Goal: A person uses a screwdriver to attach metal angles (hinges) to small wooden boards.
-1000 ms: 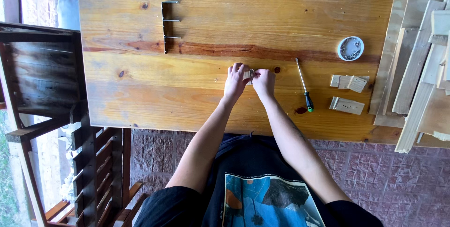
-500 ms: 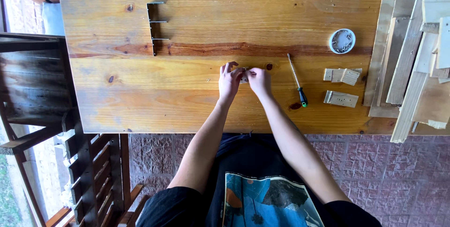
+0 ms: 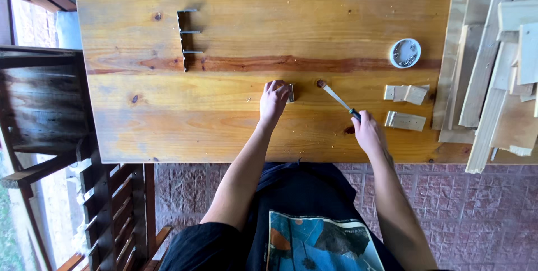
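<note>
Screws, seemingly, are kept in a round white tub (image 3: 405,53) on the table (image 3: 168,125). A screwdriver (image 3: 338,98) is clenched by the right hand (image 3: 368,132); a small metal bracket (image 3: 290,93) is pinned by the left hand (image 3: 273,101).

I am looking at an outdoor home woodworking spot: a pine table (image 3: 168,114) on brick paving (image 3: 482,215), cut wood strips (image 3: 493,69) stacked beside, a screwdriver (image 3: 339,99), wooden chairs (image 3: 45,103) nearby.
</note>
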